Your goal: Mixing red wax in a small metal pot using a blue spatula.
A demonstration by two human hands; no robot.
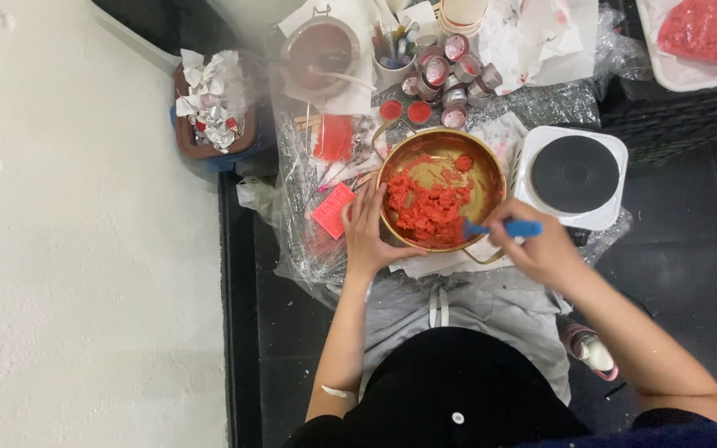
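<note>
A gold metal bowl (485,170) holds lumpy red paste (429,207) and sits in front of me. My left hand (368,232) grips the bowl's left rim, fingers curled over the edge. My right hand (534,245) is closed on a blue-handled spatula (508,228) whose tip is pushed into the paste at the bowl's lower right.
A white single hot plate (574,176) stands right of the bowl. Several small tins (454,75), some filled red, cluster behind it, beside a pot (319,48) and a cup of tools (392,51). A bin of crumpled paper (213,99) sits left; a tray of red material (707,33) at top right.
</note>
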